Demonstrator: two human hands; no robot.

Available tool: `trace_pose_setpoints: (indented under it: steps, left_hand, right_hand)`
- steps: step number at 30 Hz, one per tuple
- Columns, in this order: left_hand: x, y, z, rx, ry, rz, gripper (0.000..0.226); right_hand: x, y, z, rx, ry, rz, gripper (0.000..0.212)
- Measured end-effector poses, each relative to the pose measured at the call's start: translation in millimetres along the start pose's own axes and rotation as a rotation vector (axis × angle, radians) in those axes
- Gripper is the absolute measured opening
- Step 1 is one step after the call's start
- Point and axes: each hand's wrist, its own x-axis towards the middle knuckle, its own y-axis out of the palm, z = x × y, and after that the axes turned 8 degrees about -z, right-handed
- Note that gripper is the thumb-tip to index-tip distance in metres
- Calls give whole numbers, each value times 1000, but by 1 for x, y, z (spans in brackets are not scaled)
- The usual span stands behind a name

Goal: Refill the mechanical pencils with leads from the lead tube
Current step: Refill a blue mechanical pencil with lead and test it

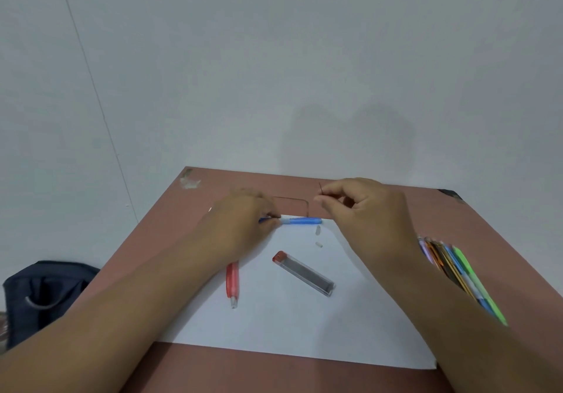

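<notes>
Now the left hand [246, 219] lies low over the far edge of a white sheet of paper [292, 325], its fingers curled round one end of a blue mechanical pencil [300, 220] that lies sideways along that edge, its open end pointing toward the right hand [362, 209]. That hand is raised just beyond the pencil's open end, thumb and forefinger pinched on a thin dark pencil lead [320, 188] that stands nearly upright above the fingertips; the other fingers are loosely curled. Just on the near side of the blue pencil's end, two small pale parts lie on the paper: a pencil cap [317, 230] and, a little nearer, a tiny white eraser [319, 244]. Nearer still, the clear lead tube [304, 273] with a red cap lies slantwise in the middle of the paper, well apart from both hands. A red mechanical pencil [232, 283] lies to its left on the paper, its upper end hidden under the left forearm. On the bare reddish-brown tabletop [487, 234], beside the right forearm, a bundle of coloured mechanical pencils [457, 270] lies partly hidden by the arm. A dark bag [45, 295] sits below the tabletop on the left, against the pale wall [274, 57].
</notes>
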Motion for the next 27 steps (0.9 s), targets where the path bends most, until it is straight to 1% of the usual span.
trace_pose_setpoints:
  steps: [3, 5, 8, 11, 15, 19, 24, 27]
  left_hand:
    - [-1, 1, 2, -44, -49, -35, 12]
    - [-1, -1, 3, -109, -83, -43, 12]
    - [-2, -6, 4, -199, -159, -84, 9]
    - [-4, -12, 4, -252, -189, -133, 7]
    - [-7, -19, 0, -298, -163, -152, 16]
    - [-7, -18, -2, -323, -111, -162, 20]
    - [-8, -17, -3, -358, -52, -148, 30]
    - [-7, -15, -3, -358, -25, -144, 30]
  right_hand:
    - [-1, -1, 1, 96, 92, -11, 10]
    - [0, -3, 3, 173, 176, -13, 15]
    - [2, -8, 6, 343, 287, 26, 10]
    - [3, -12, 11, 520, 324, 25, 10]
    - [1, -13, 15, 600, 332, -13, 8]
    - [0, -11, 16, 658, 337, -31, 7]
    - [-4, -11, 23, 823, 373, 12, 7]
    - [-6, -10, 27, 856, 375, 27, 7]
